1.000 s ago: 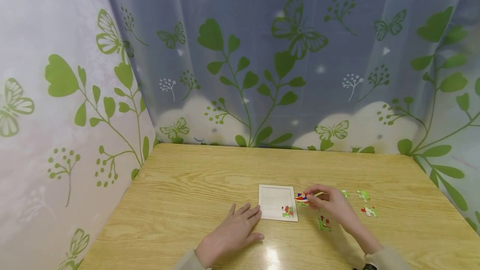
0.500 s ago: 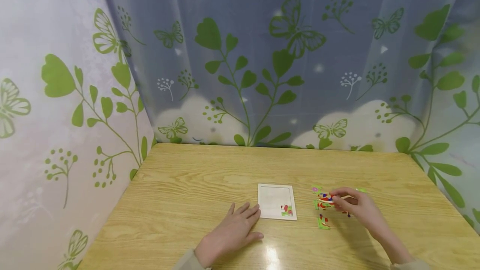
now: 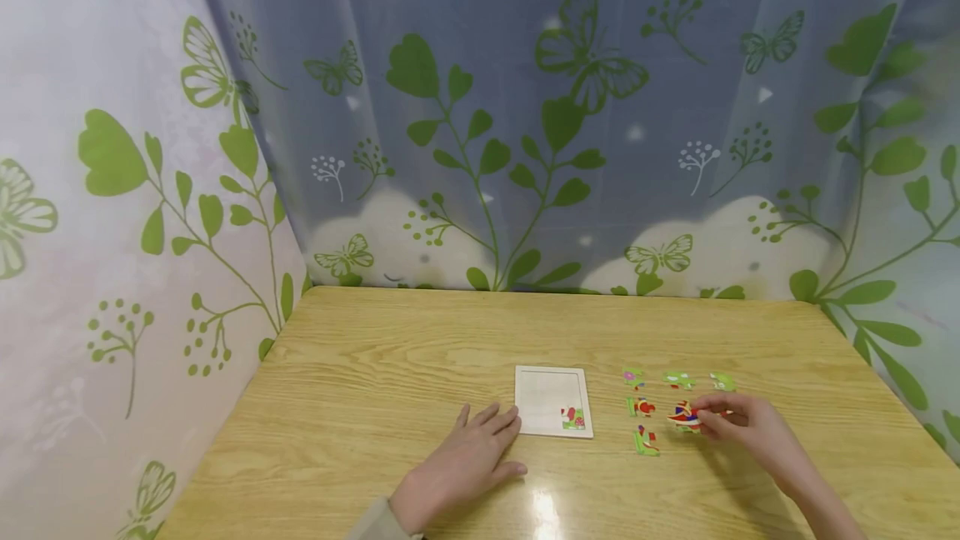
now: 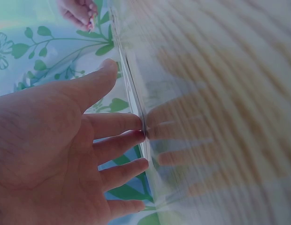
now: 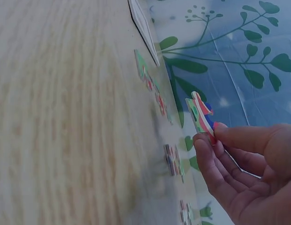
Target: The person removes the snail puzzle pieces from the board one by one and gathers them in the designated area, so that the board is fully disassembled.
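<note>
My right hand point(image 3: 753, 432) pinches a jigsaw puzzle piece point(image 3: 682, 417) between thumb and fingers, above the right part of the table. In the right wrist view this piece point(image 5: 200, 115) is red, white, blue and green, tilted up off the tabletop. My left hand point(image 3: 471, 461) lies with fingers extended, their tips at the left edge of a white puzzle board point(image 3: 543, 390). The left wrist view shows those fingertips point(image 4: 141, 164) right at the board's edge. One red-and-green piece point(image 3: 573, 418) sits in the board's lower right corner.
Several loose puzzle pieces lie right of the board, among them a pink-flowered one point(image 3: 633, 377), a red one point(image 3: 642, 407), a red-and-green one point(image 3: 647, 442) and a green one point(image 3: 678, 379). Printed curtains point(image 3: 465, 148) stand behind the wooden table point(image 3: 375, 340).
My right hand has moved right, away from the board, with the puzzle piece in its fingers, uncovering loose pieces. My left hand has stayed at the board's edge.
</note>
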Motion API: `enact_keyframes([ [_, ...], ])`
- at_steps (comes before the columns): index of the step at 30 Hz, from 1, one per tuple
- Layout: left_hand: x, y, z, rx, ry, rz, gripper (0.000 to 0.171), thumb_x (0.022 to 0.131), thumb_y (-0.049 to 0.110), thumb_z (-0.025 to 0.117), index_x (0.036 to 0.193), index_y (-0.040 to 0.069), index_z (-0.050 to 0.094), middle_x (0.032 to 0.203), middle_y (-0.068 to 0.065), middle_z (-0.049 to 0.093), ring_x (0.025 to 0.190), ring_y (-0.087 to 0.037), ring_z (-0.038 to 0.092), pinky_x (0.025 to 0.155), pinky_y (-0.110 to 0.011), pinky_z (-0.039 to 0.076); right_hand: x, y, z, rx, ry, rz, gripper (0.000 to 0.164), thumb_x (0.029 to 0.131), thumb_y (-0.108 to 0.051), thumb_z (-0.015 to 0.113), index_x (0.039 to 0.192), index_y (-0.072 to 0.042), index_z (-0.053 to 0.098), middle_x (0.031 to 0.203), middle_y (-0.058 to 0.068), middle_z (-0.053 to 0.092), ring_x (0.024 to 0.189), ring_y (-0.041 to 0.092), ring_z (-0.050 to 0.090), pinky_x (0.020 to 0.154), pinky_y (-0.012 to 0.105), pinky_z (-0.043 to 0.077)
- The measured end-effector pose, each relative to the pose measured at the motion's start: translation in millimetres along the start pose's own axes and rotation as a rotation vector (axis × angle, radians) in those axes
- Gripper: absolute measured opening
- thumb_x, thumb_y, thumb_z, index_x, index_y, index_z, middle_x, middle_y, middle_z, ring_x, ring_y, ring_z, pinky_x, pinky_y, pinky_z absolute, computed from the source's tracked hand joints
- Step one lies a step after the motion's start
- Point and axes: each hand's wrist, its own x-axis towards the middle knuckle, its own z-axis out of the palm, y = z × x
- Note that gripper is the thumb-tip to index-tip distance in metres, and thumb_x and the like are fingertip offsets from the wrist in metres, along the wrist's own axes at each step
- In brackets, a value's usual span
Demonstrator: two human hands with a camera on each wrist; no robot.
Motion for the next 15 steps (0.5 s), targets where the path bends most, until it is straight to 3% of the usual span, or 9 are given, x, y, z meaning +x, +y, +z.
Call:
enact_keyframes([
  [6,-0.1,-0.4,0.5,-0.009,0.0,-0.001,0.068,0.1,0.052,0.055,0.151,0.008,0.047,0.16,-0.003,0.04,0.149,-0.032,0.034,0.118,-0.062,0.027,-7,9,-2,-0.073,-0.001,-0.033,0.023,0.097,-0.01,0.068,0.112,0.008,0.07,0.098,-0.001,0.075,0.076,0.005,0.069,0.065,0.024,0.057],
  [12,-0.4,-0.5,0.5,-0.004,0.01,0.008,0.067,0.1,0.051,0.055,0.151,0.007,0.048,0.159,-0.004,0.041,0.148,-0.032,0.036,0.118,-0.062,0.029,-13,14,-6,-0.07,-0.098,0.006,0.033,0.096,-0.013,0.071,0.117,0.012,0.067,0.106,0.012,0.075,0.083,0.003,0.07,0.067,0.025,0.058],
  [15,-0.3,-0.9,1.1,0.0,0.012,0.009,0.067,0.1,0.051,0.055,0.15,0.007,0.048,0.159,-0.004,0.042,0.148,-0.032,0.036,0.117,-0.062,0.029,-13,16,-6,-0.126,-0.091,-0.002,0.033,0.092,-0.013,0.075,0.114,0.01,0.068,0.101,0.012,0.076,0.081,0.001,0.068,0.066,0.024,0.055],
])
